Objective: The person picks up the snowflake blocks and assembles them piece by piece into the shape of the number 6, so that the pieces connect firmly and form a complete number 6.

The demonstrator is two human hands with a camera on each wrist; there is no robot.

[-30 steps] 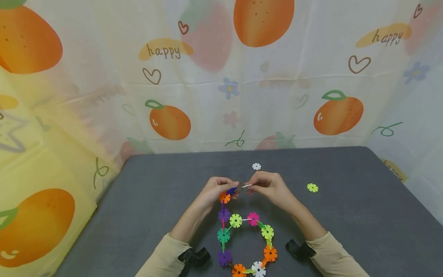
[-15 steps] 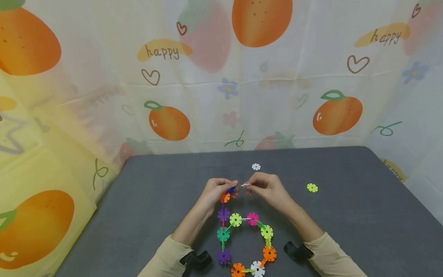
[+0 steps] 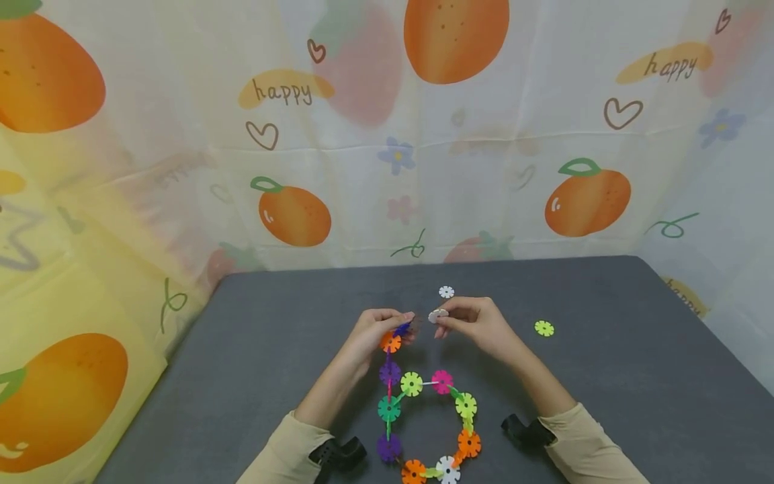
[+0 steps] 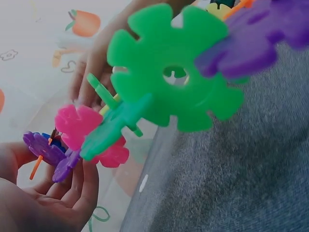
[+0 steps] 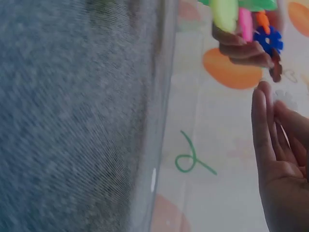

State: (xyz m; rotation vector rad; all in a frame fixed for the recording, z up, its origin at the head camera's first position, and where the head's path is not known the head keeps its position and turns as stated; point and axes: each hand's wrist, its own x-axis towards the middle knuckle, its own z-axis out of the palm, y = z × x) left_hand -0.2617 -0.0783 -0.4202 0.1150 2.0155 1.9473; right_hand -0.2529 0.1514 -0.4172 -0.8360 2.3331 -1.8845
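Observation:
In the head view my left hand pinches the top end of a chain of notched plastic snowflake discs, near a blue disc. A brown disc sticks out beyond the blue one in the right wrist view. My right hand pinches a loose white disc between thumb and finger, a small gap away from the brown disc. Below the hands, the chain runs through an orange disc and a purple disc into a ring. A green disc looms large in the left wrist view.
A second white disc lies on the grey table behind the right hand. Farther right lies a yellow-green disc. A fruit-print curtain hangs behind the table. Both wrists wear black straps.
My right hand has drawn slightly away from the chain's end, up and to the right. The white disc in it has turned from edge-on to showing its face. The left hand stays nearly still.

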